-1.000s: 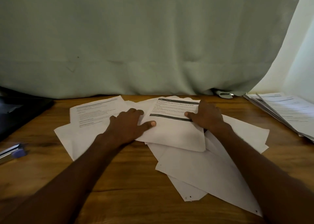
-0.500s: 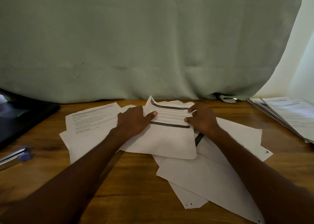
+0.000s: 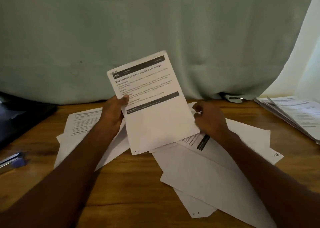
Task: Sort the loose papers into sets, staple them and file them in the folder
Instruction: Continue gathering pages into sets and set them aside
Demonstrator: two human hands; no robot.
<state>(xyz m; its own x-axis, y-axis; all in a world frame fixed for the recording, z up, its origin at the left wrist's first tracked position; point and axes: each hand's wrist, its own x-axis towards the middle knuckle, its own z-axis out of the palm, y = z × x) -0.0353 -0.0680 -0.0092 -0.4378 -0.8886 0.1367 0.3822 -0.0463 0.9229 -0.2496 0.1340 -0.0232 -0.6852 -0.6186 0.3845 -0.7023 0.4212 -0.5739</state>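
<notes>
— Sheet (image 3: 152, 103) position?
— Raised above the loose papers (image 3: 207, 172), tilted; my left hand (image 3: 112, 115) pinched its left edge.
— Right hand (image 3: 210, 120)?
— Curled beside the sheet's right edge; grip, I couldn't tell.

Loose papers (image 3: 204, 172) mid-table (image 3: 131, 189) — stack (image 3: 294, 117) right, perhaps a stapler (image 3: 12, 160) left

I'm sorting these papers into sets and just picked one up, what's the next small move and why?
Probably lay the lifted sheet on a bare part of the table to start its set. The left hand grips its left edge, and the right hand sits by its right edge. The header, number 3703, is readable, while the loose papers below are still mixed.
</notes>
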